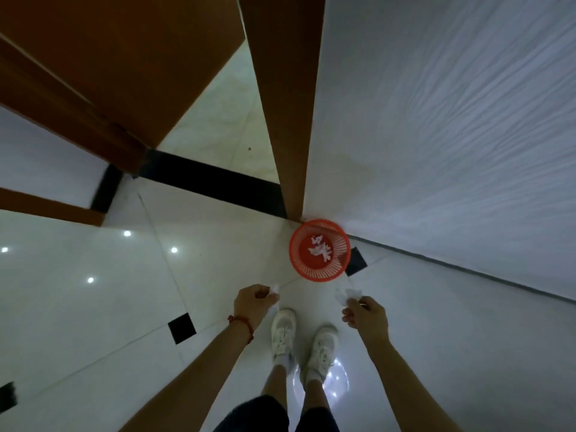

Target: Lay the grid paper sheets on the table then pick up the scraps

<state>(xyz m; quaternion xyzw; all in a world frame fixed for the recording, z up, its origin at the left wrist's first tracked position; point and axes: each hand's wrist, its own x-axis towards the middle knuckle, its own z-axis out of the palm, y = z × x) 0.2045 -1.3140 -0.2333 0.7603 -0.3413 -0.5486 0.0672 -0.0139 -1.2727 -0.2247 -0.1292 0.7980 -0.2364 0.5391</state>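
Gleaming underfoot: pale glossy floor tiles (93, 307) with small black diamond insets (181, 328), catching ceiling-light spots at 9 o'clock. Rising at 12 o'clock, a brown wooden door frame (286, 104); stretching toward 2 o'clock, a white textured wall (452, 120).

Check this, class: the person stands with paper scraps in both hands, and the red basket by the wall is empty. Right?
Not quite. The head view shows the red basket by the wall already holds white paper scraps. The left hand and right hand do each hold scraps.
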